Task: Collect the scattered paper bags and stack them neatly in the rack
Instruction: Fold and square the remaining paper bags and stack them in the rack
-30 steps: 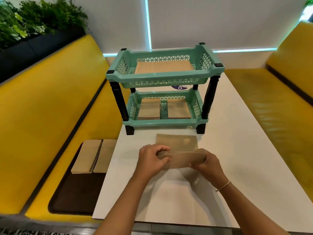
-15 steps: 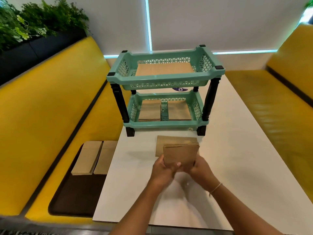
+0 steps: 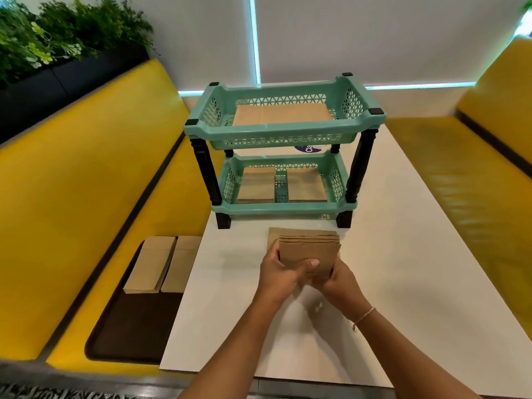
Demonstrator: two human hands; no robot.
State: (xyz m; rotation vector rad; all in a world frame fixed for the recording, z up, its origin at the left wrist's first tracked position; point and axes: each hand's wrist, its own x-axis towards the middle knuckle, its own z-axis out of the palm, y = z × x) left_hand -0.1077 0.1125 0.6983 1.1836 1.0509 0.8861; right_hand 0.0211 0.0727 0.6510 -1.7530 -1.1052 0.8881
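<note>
Glossy yellow padded benches flanking a white rectangular table; pale wall panels split by cyan light strips; leafy green planter upper left.

The rack stands across the far middle of the bench, its black posts narrowing the front mouth of the lower tier. That tier's two bag piles leave a bare strip between them. The upper tier is open from above, floored by flat bags. A flat bag lies just before the rack. The bench is bare right of the rack and near the front edge.
</note>
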